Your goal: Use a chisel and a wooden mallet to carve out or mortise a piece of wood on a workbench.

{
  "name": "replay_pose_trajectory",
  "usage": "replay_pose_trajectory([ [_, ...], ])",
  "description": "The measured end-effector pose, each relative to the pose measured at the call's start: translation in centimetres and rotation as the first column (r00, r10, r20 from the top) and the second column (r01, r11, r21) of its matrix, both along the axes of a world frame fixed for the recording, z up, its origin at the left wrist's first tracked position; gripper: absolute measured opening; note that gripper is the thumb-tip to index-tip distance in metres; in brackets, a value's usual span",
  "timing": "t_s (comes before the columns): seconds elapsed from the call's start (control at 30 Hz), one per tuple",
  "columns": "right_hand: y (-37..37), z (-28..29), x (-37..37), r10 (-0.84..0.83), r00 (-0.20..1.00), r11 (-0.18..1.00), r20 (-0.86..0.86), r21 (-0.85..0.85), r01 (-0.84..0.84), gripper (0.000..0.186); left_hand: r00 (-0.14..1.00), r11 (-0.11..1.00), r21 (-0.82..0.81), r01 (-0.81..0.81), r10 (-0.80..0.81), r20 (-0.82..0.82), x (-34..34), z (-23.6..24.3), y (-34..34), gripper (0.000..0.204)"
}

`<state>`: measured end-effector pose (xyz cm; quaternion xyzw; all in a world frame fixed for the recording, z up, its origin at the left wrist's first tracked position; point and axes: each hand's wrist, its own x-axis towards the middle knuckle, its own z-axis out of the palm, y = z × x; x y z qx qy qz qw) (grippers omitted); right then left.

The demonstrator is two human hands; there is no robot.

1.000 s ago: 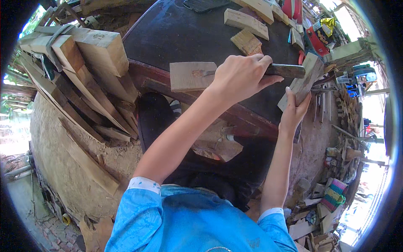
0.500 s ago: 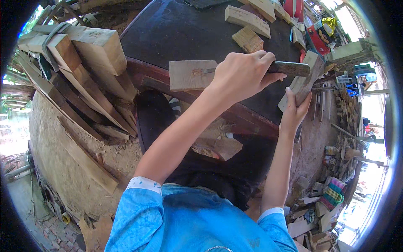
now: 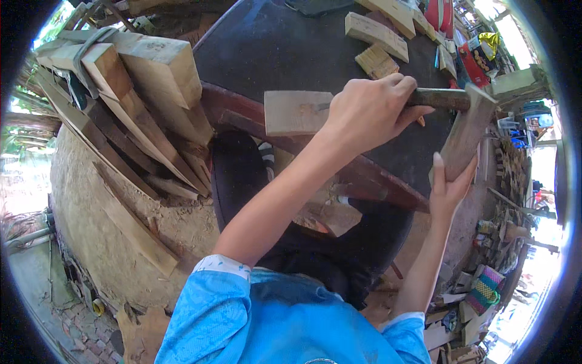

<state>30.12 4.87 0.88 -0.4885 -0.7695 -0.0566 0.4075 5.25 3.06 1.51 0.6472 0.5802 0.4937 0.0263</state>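
My left hand (image 3: 371, 112) is closed around a chisel (image 3: 441, 98), whose dark handle sticks out past my thumb to the right. Its narrow metal end shows on the left of my fist, at a pale wooden block (image 3: 290, 113) by the near edge of the dark table. A marked or cut spot shows on the block beside the metal. In my right hand (image 3: 453, 185) is a flat, thick length of grey wood (image 3: 464, 136), gripped at its lower end. Its upper end meets the butt of the chisel handle in the picture; whether they touch I cannot tell.
On the dark table (image 3: 267, 48) lie a wide flat brush (image 3: 377, 62) and several wooden pieces (image 3: 377, 36). Tall planks (image 3: 160, 67) stand bound together at the left. A red box (image 3: 471, 64) is at the far right, and a woven basket (image 3: 485, 288) sits among wood scraps lower right.
The whole view has shifted, so most things appear farther right. My right hand has moved lower and outward, and its grey wood has tilted slightly. My left hand keeps its hold on the chisel.
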Motion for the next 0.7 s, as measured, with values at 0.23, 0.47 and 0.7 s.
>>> replay_pose_trajectory([
  [0.23,0.1,1.8,1.5,-0.137,0.786,0.937,-0.604,-0.335,-0.094,0.087,0.998,1.000,0.003,0.019,-0.019,-0.066,0.0,0.0,-0.2,0.046],
  [0.47,0.4,2.0,0.7,-0.056,0.926,0.968,-0.374,-0.247,-0.041,0.084,0.999,0.999,0.035,0.010,-0.009,-0.034,-0.5,-0.1,-0.2,0.045],
  [0.7,0.6,2.4,0.5,-0.080,0.949,0.960,-0.306,-0.279,-0.009,0.075,0.998,1.000,0.000,-0.002,0.002,-0.055,-1.1,-0.4,-0.4,0.044],
])
